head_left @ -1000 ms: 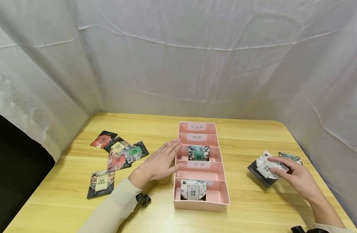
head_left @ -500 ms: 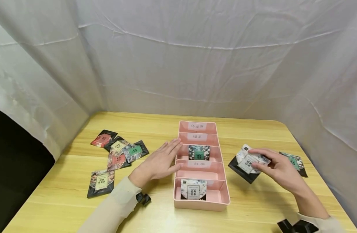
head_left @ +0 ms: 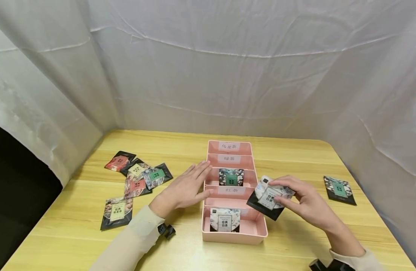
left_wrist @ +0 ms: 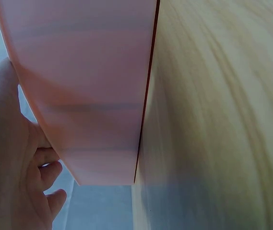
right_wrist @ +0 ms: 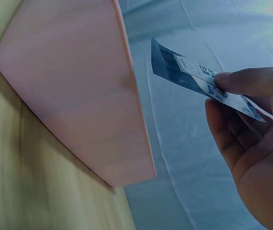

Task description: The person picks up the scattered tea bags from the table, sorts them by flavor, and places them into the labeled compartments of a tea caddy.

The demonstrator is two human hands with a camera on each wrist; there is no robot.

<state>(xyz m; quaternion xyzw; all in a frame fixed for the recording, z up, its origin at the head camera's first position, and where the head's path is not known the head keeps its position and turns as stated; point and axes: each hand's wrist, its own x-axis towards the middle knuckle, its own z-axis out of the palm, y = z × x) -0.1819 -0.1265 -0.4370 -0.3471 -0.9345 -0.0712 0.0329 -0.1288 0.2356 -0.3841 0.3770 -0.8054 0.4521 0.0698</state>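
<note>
My right hand (head_left: 304, 199) pinches a white-and-black tea sachet (head_left: 269, 197) between thumb and fingers, tilted over the right rim of the pink divided box (head_left: 235, 238). In the right wrist view the sachet (right_wrist: 189, 67) is held above the box's side wall (right_wrist: 78, 91). With fingers straight, my left hand (head_left: 184, 188) rests against the box's left rim; the left wrist view shows the hand (left_wrist: 11, 153) along that edge. Inside the box, a white sachet (head_left: 225, 220) sits in the nearest compartment and a green-labelled sachet (head_left: 231, 177) in the middle one.
Left of the box lie several sachets: a heap with a red one (head_left: 120, 162) and a green-labelled one (head_left: 157, 175), plus a yellow-labelled sachet (head_left: 117, 213) nearer. Another green-labelled sachet (head_left: 339, 190) lies at the table's right. A grey curtain (head_left: 221, 75) surrounds the table.
My right hand has carried the white sachet leftward from the table's right side to the box's right edge, uncovering the green-labelled sachet there. My left hand has stayed put.
</note>
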